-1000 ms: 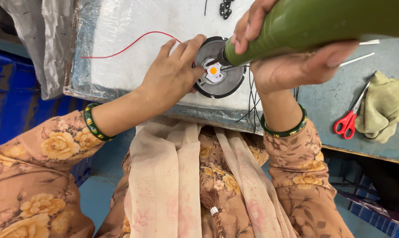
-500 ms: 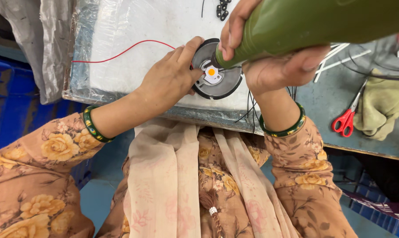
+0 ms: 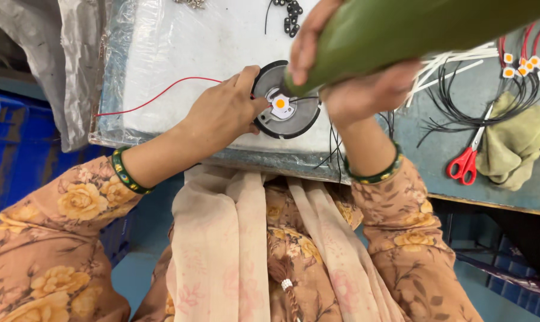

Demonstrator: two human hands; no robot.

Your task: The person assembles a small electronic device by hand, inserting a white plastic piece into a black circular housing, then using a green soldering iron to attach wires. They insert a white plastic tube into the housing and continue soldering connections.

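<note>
Right grip (image 3: 365, 89) is closed around a thick green tool (image 3: 413, 30), and the tip of this tool touches the round grey disc (image 3: 287, 100) close to its small orange centre. Left grip (image 3: 222, 116) presses with closed fingers on the left edge of the disc and holds it on the white plastic-covered board (image 3: 180, 53) on the desk (image 3: 455, 119). A red wire (image 3: 156, 98) lies on the board; red scissors (image 3: 464, 161) lie far to the right, beside a green cloth (image 3: 514, 146)
</note>
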